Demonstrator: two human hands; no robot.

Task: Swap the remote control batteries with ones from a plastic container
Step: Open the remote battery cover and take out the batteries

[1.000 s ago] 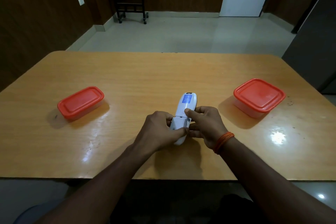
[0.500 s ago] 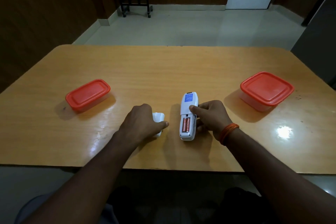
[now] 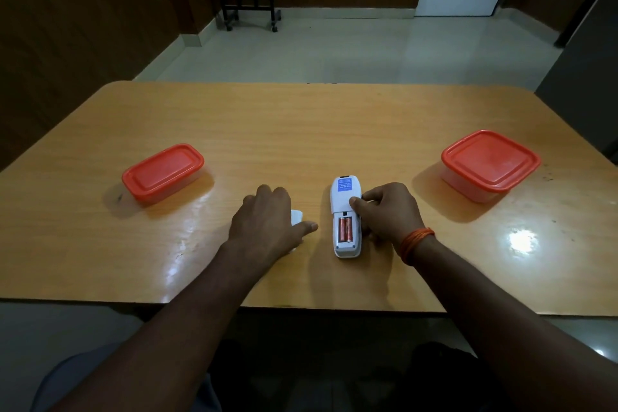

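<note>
A white remote control (image 3: 345,201) lies face down near the table's front edge, its battery bay uncovered with two orange batteries (image 3: 346,229) inside. My right hand (image 3: 388,211) grips the remote's right side, thumb on its back. My left hand (image 3: 267,222) rests palm down to the left, over the white battery cover (image 3: 296,217), which peeks out under the fingers. Two clear plastic containers with red lids stand shut: one at the left (image 3: 163,172), one at the right (image 3: 490,164).
The wooden table (image 3: 301,130) has a front edge close below my wrists. An orange thread band circles my right wrist. Beyond the table lie a tiled floor, a dark wheeled stand and a white door.
The battery cover came off the remote. My left hand carried it left and set it down on the table. My right hand stays on the remote.
</note>
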